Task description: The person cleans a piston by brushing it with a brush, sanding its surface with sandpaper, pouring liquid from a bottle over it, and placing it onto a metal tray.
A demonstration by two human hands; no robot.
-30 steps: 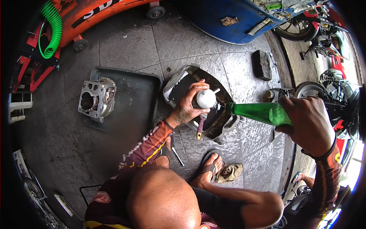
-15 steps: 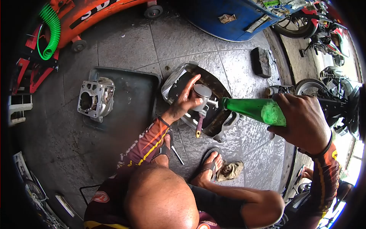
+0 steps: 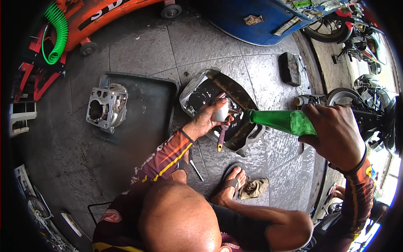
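Note:
My left hand is wrapped around a metal piston, its pale side facing up, above a basin cut from a plastic container. In my right hand is a green glass bottle, lying nearly level with its mouth toward the piston. A thin stream of liquid seems to leave the mouth. Below my left hand, a brush handle with a yellow tip juts over the basin's near edge; its head is hidden. An engine cylinder block rests on a dark tray to the left.
On the floor lie a crumpled rag, a metal rod by my foot and a dark block. An orange wheeled tank and a blue cabinet stand at the back. Motorcycles line the right side.
My left hand has turned the piston so its side shows instead of its flat top, and the fingers have closed around it. The bottle stays almost in place.

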